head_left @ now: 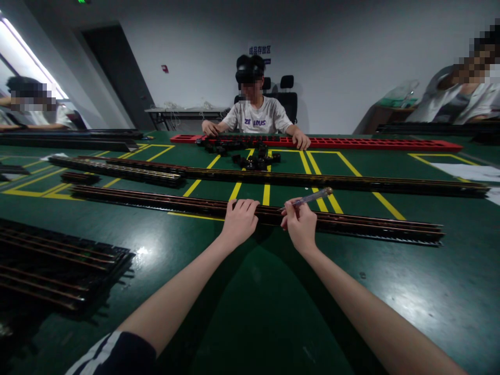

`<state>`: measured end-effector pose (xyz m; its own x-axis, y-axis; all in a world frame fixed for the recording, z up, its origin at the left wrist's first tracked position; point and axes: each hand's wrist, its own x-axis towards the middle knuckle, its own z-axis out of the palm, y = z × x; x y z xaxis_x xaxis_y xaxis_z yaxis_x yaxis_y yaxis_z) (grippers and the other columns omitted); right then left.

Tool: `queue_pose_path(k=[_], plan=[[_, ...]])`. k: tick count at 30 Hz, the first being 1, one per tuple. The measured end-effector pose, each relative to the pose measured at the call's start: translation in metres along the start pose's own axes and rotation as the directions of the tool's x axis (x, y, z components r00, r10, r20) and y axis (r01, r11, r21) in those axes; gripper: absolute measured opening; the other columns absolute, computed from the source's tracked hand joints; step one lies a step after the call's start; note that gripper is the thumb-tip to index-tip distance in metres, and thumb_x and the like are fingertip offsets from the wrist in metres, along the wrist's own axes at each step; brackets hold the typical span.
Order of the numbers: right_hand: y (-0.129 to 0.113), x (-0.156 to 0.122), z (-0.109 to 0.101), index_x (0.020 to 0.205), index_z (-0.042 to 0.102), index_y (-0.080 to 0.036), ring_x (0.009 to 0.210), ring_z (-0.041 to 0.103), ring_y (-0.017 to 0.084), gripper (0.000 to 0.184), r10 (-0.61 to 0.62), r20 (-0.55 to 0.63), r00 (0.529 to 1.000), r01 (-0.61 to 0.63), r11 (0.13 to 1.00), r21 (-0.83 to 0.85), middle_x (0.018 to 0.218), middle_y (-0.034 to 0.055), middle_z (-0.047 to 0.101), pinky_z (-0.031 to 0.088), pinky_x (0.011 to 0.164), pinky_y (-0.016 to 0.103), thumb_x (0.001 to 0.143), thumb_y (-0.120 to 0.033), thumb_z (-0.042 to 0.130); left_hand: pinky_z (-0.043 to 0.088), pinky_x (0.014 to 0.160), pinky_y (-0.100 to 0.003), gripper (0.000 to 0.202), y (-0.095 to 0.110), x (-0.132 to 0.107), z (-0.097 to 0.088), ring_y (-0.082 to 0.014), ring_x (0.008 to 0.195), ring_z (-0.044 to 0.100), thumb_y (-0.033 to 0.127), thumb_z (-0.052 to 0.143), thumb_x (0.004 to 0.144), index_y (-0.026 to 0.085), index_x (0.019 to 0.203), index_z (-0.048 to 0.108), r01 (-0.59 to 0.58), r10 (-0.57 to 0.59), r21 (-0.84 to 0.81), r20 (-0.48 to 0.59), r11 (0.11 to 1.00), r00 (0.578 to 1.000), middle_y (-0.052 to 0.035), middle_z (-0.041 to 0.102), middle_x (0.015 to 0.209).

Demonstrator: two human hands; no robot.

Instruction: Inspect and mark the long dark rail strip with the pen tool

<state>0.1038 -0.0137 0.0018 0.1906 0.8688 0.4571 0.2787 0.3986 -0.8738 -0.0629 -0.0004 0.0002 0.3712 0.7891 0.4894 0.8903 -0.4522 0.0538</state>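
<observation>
A long dark rail strip (371,225) with copper lines lies across the green table (253,302) in front of me. My left hand (239,221) rests on top of it, fingers curled over its near edge, pressing it down. My right hand (300,225) sits just to the right on the same strip, closed round a small screwdriver (312,197) with a clear handle that points up and to the right. The tip of the tool is hidden behind my fingers.
Two more long rail strips (351,182) lie parallel farther back. A stack of strips (54,271) sits at near left. A person across the table has hands on a red rack (371,142) beside small black parts (255,159). Other people sit far left and right.
</observation>
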Motion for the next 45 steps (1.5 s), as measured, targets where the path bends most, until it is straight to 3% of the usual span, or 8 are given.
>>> queue_pose_path(k=[21, 45], plan=[[-0.003, 0.0007, -0.0017, 0.083, 0.052, -0.017, 0.043, 0.054, 0.012, 0.029, -0.014, 0.077, 0.997, 0.016, 1.0, -0.027, 0.066, 0.0008, 0.057, 0.045, 0.039, 0.024, 0.088, -0.046, 0.048, 0.034, 0.099, -0.044, 0.033, 0.0, 0.0011, -0.0033, -0.0233, 0.108, 0.055, 0.017, 0.037, 0.087, 0.019, 0.113, 0.058, 0.001, -0.001, -0.008, 0.028, 1.0, 1.0, -0.0074, 0.065, 0.115], [-0.001, 0.0015, 0.0002, 0.081, 0.051, -0.017, 0.039, 0.052, 0.011, 0.031, -0.007, 0.046, 0.999, 0.007, 1.0, 0.014, 0.063, 0.0001, 0.056, 0.041, 0.035, 0.022, 0.086, -0.048, 0.049, 0.034, 0.099, -0.044, 0.032, -0.001, 0.0012, -0.0019, -0.023, 0.108, 0.055, 0.018, 0.038, 0.088, 0.018, 0.113, 0.058, -0.001, 0.001, -0.013, 0.023, 1.0, 1.0, -0.0071, 0.065, 0.114]])
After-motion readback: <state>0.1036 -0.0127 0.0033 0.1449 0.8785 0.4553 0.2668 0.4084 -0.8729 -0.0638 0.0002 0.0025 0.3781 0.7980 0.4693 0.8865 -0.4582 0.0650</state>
